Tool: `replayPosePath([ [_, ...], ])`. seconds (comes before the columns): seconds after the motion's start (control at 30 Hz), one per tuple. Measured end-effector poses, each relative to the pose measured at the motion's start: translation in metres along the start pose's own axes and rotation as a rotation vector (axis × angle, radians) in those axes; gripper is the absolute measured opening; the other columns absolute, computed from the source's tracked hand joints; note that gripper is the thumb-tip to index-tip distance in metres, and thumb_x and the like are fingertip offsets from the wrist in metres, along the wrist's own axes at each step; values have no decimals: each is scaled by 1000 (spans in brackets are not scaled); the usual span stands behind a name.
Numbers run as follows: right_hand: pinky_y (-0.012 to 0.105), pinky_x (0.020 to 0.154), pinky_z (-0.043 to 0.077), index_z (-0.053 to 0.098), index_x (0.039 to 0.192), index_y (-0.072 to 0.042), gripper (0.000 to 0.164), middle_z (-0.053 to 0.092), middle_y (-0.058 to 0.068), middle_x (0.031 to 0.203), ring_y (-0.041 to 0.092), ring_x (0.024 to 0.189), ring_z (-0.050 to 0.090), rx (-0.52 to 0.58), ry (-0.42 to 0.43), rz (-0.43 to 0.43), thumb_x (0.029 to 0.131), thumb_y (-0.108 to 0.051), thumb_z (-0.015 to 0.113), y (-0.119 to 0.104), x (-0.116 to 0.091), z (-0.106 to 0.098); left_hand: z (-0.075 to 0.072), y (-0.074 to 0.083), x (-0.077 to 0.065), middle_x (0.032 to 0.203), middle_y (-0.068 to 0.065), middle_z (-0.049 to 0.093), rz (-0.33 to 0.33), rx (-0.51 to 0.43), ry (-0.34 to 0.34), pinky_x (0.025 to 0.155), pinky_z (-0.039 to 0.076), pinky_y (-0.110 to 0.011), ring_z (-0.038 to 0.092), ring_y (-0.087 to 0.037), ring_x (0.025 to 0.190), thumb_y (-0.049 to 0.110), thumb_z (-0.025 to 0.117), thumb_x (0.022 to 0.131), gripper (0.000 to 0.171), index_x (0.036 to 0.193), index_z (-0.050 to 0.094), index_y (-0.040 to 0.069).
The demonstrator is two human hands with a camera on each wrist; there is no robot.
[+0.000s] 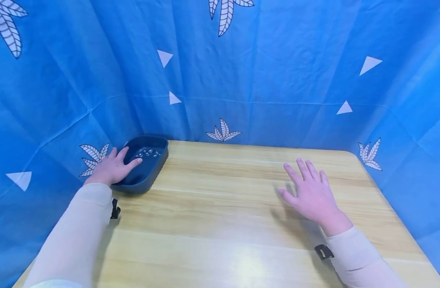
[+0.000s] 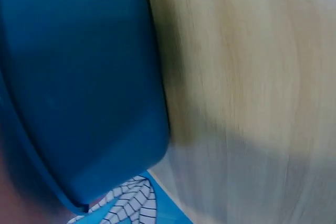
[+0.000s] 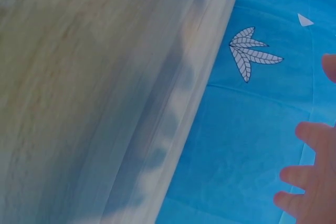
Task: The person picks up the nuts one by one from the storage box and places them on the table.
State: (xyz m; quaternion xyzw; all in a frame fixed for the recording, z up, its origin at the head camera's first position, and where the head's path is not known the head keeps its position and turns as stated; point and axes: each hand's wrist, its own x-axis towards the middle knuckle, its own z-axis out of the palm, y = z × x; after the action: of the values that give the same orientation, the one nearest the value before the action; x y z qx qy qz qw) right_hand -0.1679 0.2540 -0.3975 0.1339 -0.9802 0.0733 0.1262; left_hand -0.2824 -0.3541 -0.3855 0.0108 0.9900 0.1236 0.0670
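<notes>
A dark blue tray with rounded corners sits at the table's far left, several small shiny round pieces lying on its floor. Over the tray's left side my left hand is spread, thumb apart from the fingers; whether it touches the rim I cannot tell. The left wrist view shows the tray's outer wall close up. My right hand hovers over the right part of the table, fingers spread and holding nothing, its shadow beneath. In the right wrist view its fingertips show at the right edge.
The light wooden table spans the space between the hands. Blue cloth with white leaves and triangles hangs behind it and along both sides. Dark clips are on the sleeves near the wrists.
</notes>
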Motion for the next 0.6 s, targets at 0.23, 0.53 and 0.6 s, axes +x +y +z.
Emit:
replayPosePath([
  [0.23, 75, 111, 10, 31, 160, -20, 78, 19, 25, 163, 50, 148, 14, 1, -16, 5, 97, -61, 51, 2, 0, -2, 2, -16, 4, 158, -39, -6, -41, -72, -42, 101, 13, -83, 5, -67, 138, 82, 23, 92, 110, 158, -12, 1],
  [0.53, 75, 110, 11, 31, 160, -18, 79, 19, 26, 162, 50, 148, 14, 6, -18, 22, 96, -57, 57, 7, 1, -7, 0, -24, 10, 159, -37, -5, -93, -182, -53, 104, 14, -80, 8, -65, 139, 86, 24, 88, 118, 154, -18, -3],
  [0.6, 76, 110, 12, 31, 159, -18, 79, 20, 26, 162, 50, 147, 15, 13, -16, 27, 96, -56, 58, 8, 1, -7, -1, -21, 12, 158, -39, -4, -82, -182, -48, 106, 14, -78, 8, -65, 139, 83, 24, 90, 117, 154, -16, -6],
])
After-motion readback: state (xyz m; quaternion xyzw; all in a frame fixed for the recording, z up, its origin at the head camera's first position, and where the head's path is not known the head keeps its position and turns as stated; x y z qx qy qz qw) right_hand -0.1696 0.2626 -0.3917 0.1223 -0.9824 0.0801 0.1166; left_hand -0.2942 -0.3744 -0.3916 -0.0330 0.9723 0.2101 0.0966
